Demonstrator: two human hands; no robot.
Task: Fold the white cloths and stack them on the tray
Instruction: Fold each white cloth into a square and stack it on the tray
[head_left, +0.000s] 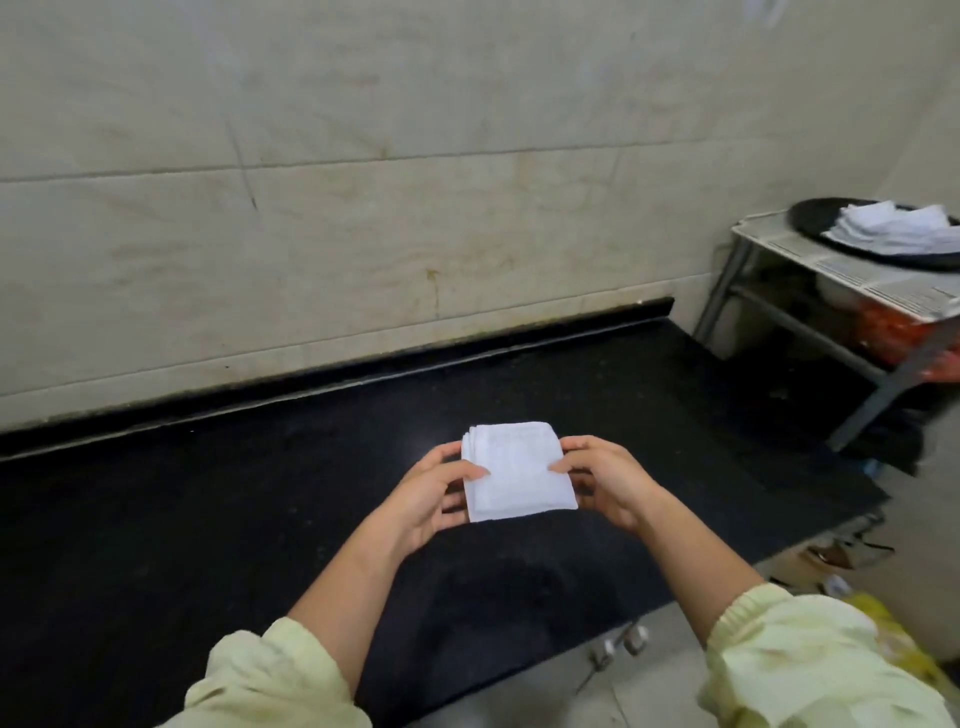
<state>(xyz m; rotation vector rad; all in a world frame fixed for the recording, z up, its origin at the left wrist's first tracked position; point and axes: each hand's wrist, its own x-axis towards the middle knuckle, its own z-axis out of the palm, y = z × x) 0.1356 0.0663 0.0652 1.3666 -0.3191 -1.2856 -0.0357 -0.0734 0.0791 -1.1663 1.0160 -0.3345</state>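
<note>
A white cloth (514, 470), folded into a small thick square, is held just above the black counter (260, 519). My left hand (434, 493) grips its left edge, thumb on top. Gripping the right edge the same way is my right hand (605, 480). Far to the right, a dark round tray (810, 221) rests on a metal rack and carries a stack of folded white cloths (888, 234).
The metal rack (779, 291) stands at the counter's right end, with orange items on its lower shelf. A tiled wall (363, 208) runs along the back of the counter. Clutter lies on the floor at the lower right.
</note>
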